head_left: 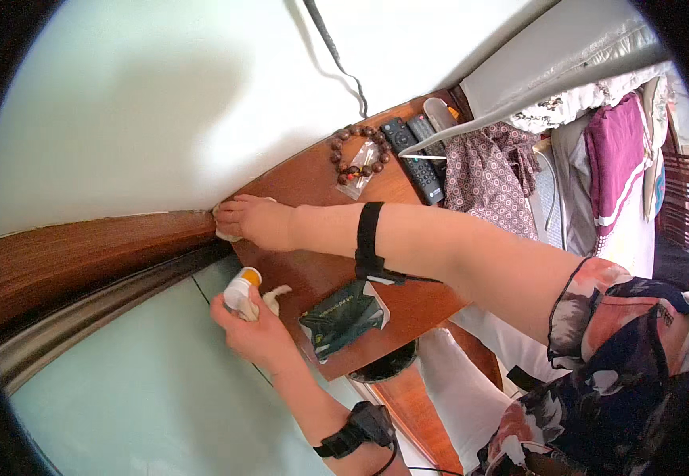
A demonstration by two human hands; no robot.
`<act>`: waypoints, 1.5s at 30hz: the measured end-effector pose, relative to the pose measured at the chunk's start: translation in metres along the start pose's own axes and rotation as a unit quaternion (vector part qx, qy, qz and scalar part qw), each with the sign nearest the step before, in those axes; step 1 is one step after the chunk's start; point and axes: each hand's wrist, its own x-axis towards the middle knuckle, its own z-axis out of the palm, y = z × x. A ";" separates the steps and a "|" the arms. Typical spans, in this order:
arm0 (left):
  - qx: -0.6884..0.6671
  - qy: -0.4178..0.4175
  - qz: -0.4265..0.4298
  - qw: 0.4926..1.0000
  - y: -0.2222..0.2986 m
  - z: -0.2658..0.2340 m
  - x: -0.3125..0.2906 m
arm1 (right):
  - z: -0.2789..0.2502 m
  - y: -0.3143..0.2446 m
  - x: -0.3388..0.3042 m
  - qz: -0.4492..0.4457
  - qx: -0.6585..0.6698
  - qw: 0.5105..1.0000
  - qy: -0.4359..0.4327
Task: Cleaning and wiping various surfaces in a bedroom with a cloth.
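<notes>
My right hand is at the far left corner of the brown wooden tabletop, by the wall. Its fingers are closed over a whitish cloth, mostly hidden under them, pressed against the corner. Lower down, my left hand grips a small white bottle with a yellow-orange end, held tilted beside the table's left edge. A crumpled cream-coloured piece, cloth or tissue, shows beside that hand. A dark green soft packet of tissues lies at the table's near edge.
A brown bead bracelet and a small clear packet lie near the wall, beside a black remote control. A wooden rail runs left. Patterned fabric hangs at the right. A black bin stands below.
</notes>
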 end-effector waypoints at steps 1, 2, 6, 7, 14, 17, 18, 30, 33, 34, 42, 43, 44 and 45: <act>0.002 0.014 0.000 1.000 0.000 -0.012 0.006 | 0.001 -0.008 0.010 -0.028 0.042 0.998 -0.038; -0.003 0.009 0.001 1.000 0.006 -0.005 0.010 | -0.002 0.000 0.001 -0.025 0.037 0.998 -0.042; 0.032 0.023 0.059 0.997 0.033 0.013 0.027 | -0.032 0.009 -0.049 -0.067 0.124 0.981 -0.129; 0.058 -0.008 0.057 0.997 0.033 0.017 0.034 | -0.041 0.006 -0.059 -0.074 0.143 0.980 -0.118; 0.169 -0.054 0.111 0.978 0.044 0.064 0.081 | -0.094 -0.034 -0.144 0.183 0.255 0.949 0.033; 0.153 -0.062 0.079 0.983 0.040 0.067 0.086 | -0.121 -0.063 -0.175 0.293 0.289 0.909 0.061; 0.138 -0.060 0.100 0.984 0.042 0.066 0.085 | -0.130 -0.070 -0.186 0.307 0.289 0.904 0.074; 0.108 -0.330 0.000 0.938 0.036 -0.054 -0.091 | -0.140 -0.119 -0.271 0.274 0.018 0.955 -0.112; 0.182 -0.341 -0.072 0.920 0.046 -0.022 -0.116 | -0.119 -0.099 -0.244 0.259 0.017 0.957 -0.126; 0.179 -0.345 -0.069 0.919 0.033 -0.007 -0.123 | -0.110 -0.090 -0.230 0.233 0.008 0.965 -0.122; 0.037 -0.103 0.074 0.991 -0.017 0.054 -0.092 | -0.072 -0.026 -0.165 0.159 -0.024 0.986 0.048; 0.041 -0.081 0.057 0.994 -0.013 0.045 -0.083 | -0.072 -0.048 -0.178 0.162 -0.010 0.986 0.045; 0.037 -0.083 0.060 0.994 -0.003 0.042 -0.075 | -0.074 -0.065 -0.192 0.172 0.005 0.985 0.014; 0.046 -0.081 0.077 0.993 0.014 0.044 -0.070 | -0.070 -0.078 -0.220 0.188 0.053 0.981 0.003</act>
